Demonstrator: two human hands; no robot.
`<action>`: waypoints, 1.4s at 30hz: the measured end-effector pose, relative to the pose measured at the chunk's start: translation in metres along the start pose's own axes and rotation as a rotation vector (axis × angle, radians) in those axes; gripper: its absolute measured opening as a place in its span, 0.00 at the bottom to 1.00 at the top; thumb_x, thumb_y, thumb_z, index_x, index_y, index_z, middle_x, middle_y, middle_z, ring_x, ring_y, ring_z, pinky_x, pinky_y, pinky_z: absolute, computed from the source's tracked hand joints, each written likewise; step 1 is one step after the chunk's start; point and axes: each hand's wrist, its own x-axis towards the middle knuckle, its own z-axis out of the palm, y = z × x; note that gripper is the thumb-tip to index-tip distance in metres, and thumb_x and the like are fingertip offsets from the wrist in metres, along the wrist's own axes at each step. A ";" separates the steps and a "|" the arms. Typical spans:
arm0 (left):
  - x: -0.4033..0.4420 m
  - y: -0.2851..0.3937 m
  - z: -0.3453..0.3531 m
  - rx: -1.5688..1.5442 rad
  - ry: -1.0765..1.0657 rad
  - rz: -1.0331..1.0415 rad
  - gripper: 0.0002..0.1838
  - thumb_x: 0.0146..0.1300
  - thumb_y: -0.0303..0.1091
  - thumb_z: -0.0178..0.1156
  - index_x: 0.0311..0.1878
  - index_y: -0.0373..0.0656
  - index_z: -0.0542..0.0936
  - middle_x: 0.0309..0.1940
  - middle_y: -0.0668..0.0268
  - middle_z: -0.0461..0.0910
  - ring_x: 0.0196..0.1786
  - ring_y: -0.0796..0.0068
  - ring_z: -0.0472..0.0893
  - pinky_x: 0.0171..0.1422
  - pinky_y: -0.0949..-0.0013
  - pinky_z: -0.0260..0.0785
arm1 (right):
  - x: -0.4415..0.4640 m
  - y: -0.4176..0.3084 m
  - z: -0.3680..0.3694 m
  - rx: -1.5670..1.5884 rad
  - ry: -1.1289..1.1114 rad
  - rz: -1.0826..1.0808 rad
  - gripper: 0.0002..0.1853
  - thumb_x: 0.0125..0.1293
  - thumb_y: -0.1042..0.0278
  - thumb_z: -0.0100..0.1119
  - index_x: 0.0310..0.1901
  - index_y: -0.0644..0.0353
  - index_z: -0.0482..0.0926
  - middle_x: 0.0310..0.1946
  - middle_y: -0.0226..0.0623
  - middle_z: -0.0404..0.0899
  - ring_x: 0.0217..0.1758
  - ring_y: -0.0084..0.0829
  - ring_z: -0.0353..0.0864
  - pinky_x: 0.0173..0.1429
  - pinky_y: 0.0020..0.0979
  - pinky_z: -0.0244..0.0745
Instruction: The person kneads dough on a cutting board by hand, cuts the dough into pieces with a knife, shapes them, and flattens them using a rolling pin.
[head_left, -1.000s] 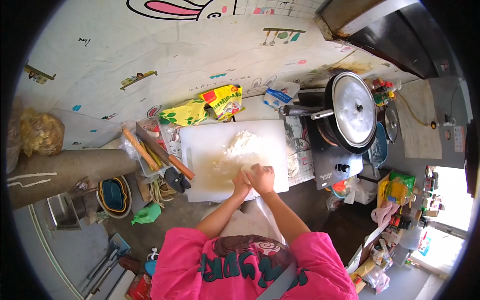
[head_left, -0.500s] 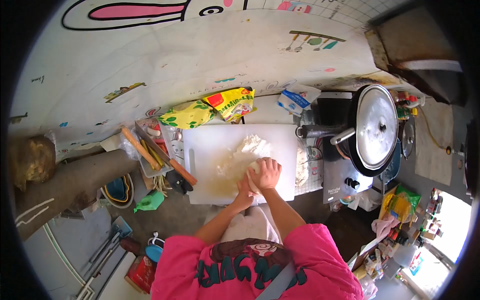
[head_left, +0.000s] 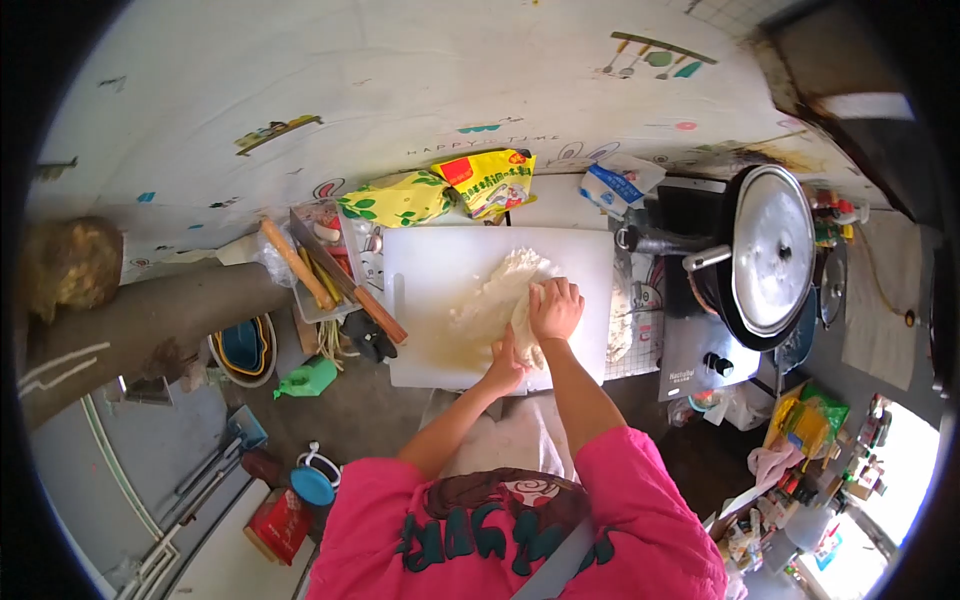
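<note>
A pale lump of dough (head_left: 524, 322) lies on the white cutting board (head_left: 425, 290), toward its right front part. My right hand (head_left: 557, 308) is closed over the top and right side of the dough, fingers curled onto it. Nearer the board's front edge, my left hand (head_left: 507, 370) grips the dough from the lower left, its thumb pointing up along it. Loose flour (head_left: 520, 266) is heaped just beyond the dough, with a thin dusting spread to the left. The underside of the dough is hidden.
Left of the board stand a clear bin (head_left: 345, 235) of utensils and a knife (head_left: 375, 310), its handle near the board. Yellow bags (head_left: 490, 183) lean behind. To the right, a lidded pan (head_left: 775, 250) sits on a cooktop (head_left: 690, 345), its handle pointing toward the board.
The camera view has shifted, so the board sits slightly higher and further right. Both hands stay on the dough, which now looks longer and more exposed between them.
</note>
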 end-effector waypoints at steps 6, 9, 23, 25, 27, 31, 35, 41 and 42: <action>0.004 -0.024 0.022 0.069 0.291 0.179 0.51 0.43 0.17 0.56 0.72 0.39 0.42 0.59 0.50 0.54 0.58 0.58 0.65 0.46 0.67 0.72 | -0.010 0.039 -0.010 0.578 -0.318 0.105 0.19 0.65 0.48 0.49 0.38 0.56 0.80 0.39 0.41 0.79 0.46 0.45 0.74 0.53 0.45 0.65; 0.013 -0.034 0.019 -0.025 0.248 0.031 0.47 0.43 0.18 0.57 0.69 0.41 0.50 0.58 0.52 0.57 0.55 0.59 0.67 0.46 0.65 0.69 | -0.018 0.048 -0.030 0.526 -0.424 -0.075 0.18 0.63 0.49 0.51 0.37 0.57 0.79 0.35 0.41 0.80 0.41 0.45 0.77 0.51 0.47 0.66; -0.011 -0.021 -0.001 -0.007 0.071 0.116 0.44 0.46 0.11 0.48 0.69 0.50 0.54 0.53 0.53 0.56 0.50 0.58 0.68 0.44 0.65 0.73 | -0.085 0.003 -0.064 0.153 0.044 -0.412 0.21 0.44 0.44 0.64 0.31 0.53 0.76 0.35 0.34 0.73 0.39 0.39 0.70 0.46 0.42 0.60; 0.000 -0.049 -0.013 -0.189 -0.125 0.077 0.45 0.49 0.11 0.46 0.71 0.53 0.46 0.57 0.58 0.54 0.48 0.64 0.72 0.38 0.70 0.73 | -0.081 0.004 -0.055 0.131 0.023 -0.386 0.21 0.44 0.45 0.65 0.31 0.53 0.76 0.35 0.33 0.73 0.40 0.38 0.70 0.48 0.42 0.60; 0.001 -0.059 -0.014 -0.199 -0.165 0.102 0.46 0.49 0.10 0.43 0.71 0.49 0.42 0.57 0.58 0.53 0.49 0.64 0.71 0.40 0.70 0.73 | -0.077 0.007 -0.039 0.090 0.020 -0.358 0.21 0.43 0.46 0.65 0.32 0.53 0.76 0.36 0.32 0.73 0.41 0.37 0.70 0.49 0.42 0.60; -0.011 -0.030 -0.004 -0.034 -0.054 0.210 0.46 0.45 0.09 0.40 0.70 0.39 0.39 0.55 0.52 0.50 0.54 0.57 0.68 0.53 0.66 0.72 | -0.058 0.011 -0.022 0.077 -0.013 -0.340 0.21 0.43 0.46 0.66 0.33 0.53 0.76 0.38 0.31 0.74 0.43 0.37 0.71 0.52 0.42 0.60; -0.012 -0.022 -0.007 -0.023 -0.100 0.265 0.48 0.46 0.08 0.39 0.71 0.41 0.32 0.55 0.52 0.49 0.53 0.58 0.71 0.53 0.66 0.73 | -0.040 0.014 -0.010 0.077 -0.043 -0.334 0.22 0.45 0.46 0.63 0.36 0.54 0.76 0.41 0.33 0.75 0.45 0.36 0.71 0.54 0.42 0.60; -0.022 -0.006 -0.018 -0.086 -0.201 0.075 0.50 0.53 0.12 0.45 0.70 0.45 0.24 0.62 0.53 0.50 0.52 0.61 0.77 0.54 0.64 0.71 | -0.019 0.011 -0.009 0.097 -0.147 -0.328 0.18 0.46 0.51 0.62 0.36 0.52 0.77 0.39 0.32 0.74 0.46 0.37 0.71 0.53 0.41 0.61; -0.023 -0.008 -0.019 -0.095 -0.202 0.079 0.50 0.53 0.13 0.45 0.70 0.45 0.24 0.61 0.53 0.51 0.52 0.61 0.77 0.54 0.64 0.71 | -0.016 0.012 -0.006 0.106 -0.161 -0.341 0.17 0.46 0.51 0.61 0.36 0.51 0.77 0.39 0.32 0.74 0.46 0.37 0.71 0.53 0.41 0.61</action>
